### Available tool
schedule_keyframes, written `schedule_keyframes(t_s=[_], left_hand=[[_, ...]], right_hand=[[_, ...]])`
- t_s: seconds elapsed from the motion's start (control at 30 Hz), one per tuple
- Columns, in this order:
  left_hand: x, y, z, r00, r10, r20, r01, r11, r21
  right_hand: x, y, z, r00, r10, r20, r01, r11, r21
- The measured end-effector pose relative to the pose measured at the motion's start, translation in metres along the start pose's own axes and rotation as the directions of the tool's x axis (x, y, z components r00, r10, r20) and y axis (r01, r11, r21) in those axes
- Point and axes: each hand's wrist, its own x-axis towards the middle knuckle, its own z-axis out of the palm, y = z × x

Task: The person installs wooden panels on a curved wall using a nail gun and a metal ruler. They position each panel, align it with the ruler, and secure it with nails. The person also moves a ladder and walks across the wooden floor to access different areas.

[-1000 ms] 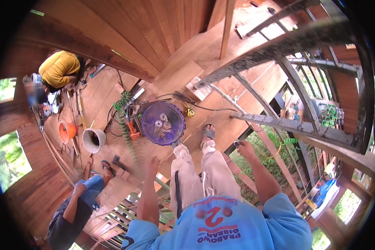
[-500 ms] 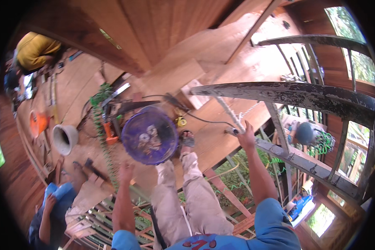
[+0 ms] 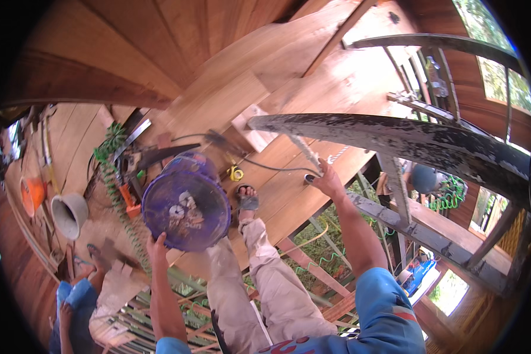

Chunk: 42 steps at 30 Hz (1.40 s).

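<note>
A purple bucket [image 3: 196, 160] stands tilted toward me on the wooden boards, its round top with white printing [image 3: 186, 206] facing up at me. My left hand [image 3: 158, 246] has its fingers closed at the near left rim of this bucket. On the right, my right hand [image 3: 329, 180] is wrapped around the lower rail of a worn grey metal ladder [image 3: 413, 133], close to the rail's end. White rope [image 3: 304, 147] is wound on a rung just beyond that hand. My sandalled foot [image 3: 248, 199] is right of the bucket.
A chainsaw [image 3: 137, 162], a green coiled hose [image 3: 109, 156], a yellow tape roll [image 3: 235, 173] and a black cable lie around the bucket. Farther left are a grey bucket [image 3: 69, 215] and an orange one [image 3: 32, 196]. Another person [image 3: 76, 301] is at lower left. Gaps open between the slats below.
My left hand has reached the bucket's rim from below it, and the bucket has tipped toward me, showing its side. The view has shifted; my right hand stays at the ladder.
</note>
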Motion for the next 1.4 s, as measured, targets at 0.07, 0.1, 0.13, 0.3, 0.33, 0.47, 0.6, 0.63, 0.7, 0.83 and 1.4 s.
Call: schedule_keyframes(t_s=[0.07,0.1,0.13,0.3,0.33,0.47,0.6,0.63,0.7,0.83,1.4], left_hand=[[0.007,0.005,-0.007,0.999,-0.042,-0.024,0.043,0.997,0.061],[0.009,0.007,-0.009,0.998,-0.056,-0.014,0.057,0.993,0.102],[0.013,0.011,-0.010,0.996,-0.079,-0.042,0.086,0.980,0.180],[0.015,0.016,-0.006,0.998,-0.057,-0.032,0.057,0.998,0.016],[0.016,0.016,-0.007,0.997,-0.073,-0.022,0.073,0.997,-0.015],[0.025,0.015,-0.016,0.995,-0.096,0.034,0.097,0.995,-0.022],[0.038,0.017,-0.034,0.998,-0.009,0.065,0.006,0.999,0.041],[0.044,0.021,-0.042,0.998,0.015,0.058,-0.021,0.995,0.100],[0.053,0.028,-0.061,0.995,0.067,0.069,-0.077,0.984,0.158],[0.056,0.036,-0.113,0.996,0.051,0.076,-0.065,0.980,0.190],[0.035,-0.110,-0.290,0.991,-0.103,-0.089,0.093,0.990,-0.105]], right_hand=[[-0.003,-0.002,0.011,0.999,-0.038,0.003,0.038,0.999,0.023],[-0.006,-0.001,0.017,0.998,-0.065,-0.003,0.065,0.997,0.030],[-0.010,-0.001,0.025,0.999,-0.043,-0.014,0.044,0.999,0.028],[-0.048,0.013,0.073,0.989,-0.135,-0.061,0.140,0.986,0.091],[-0.060,0.017,0.082,0.991,-0.134,-0.031,0.136,0.986,0.098],[-0.110,0.027,0.114,0.991,0.054,0.125,-0.061,0.997,0.053],[-0.151,0.033,0.130,0.961,0.074,0.268,-0.100,0.992,0.084],[-0.158,0.034,0.134,0.957,0.084,0.278,-0.111,0.990,0.084],[-0.167,0.034,0.141,0.956,0.095,0.278,-0.125,0.988,0.092],[-0.171,0.027,0.150,0.972,0.044,0.230,-0.093,0.974,0.205],[-0.149,0.000,0.128,0.981,0.051,0.187,-0.061,0.997,0.051]])
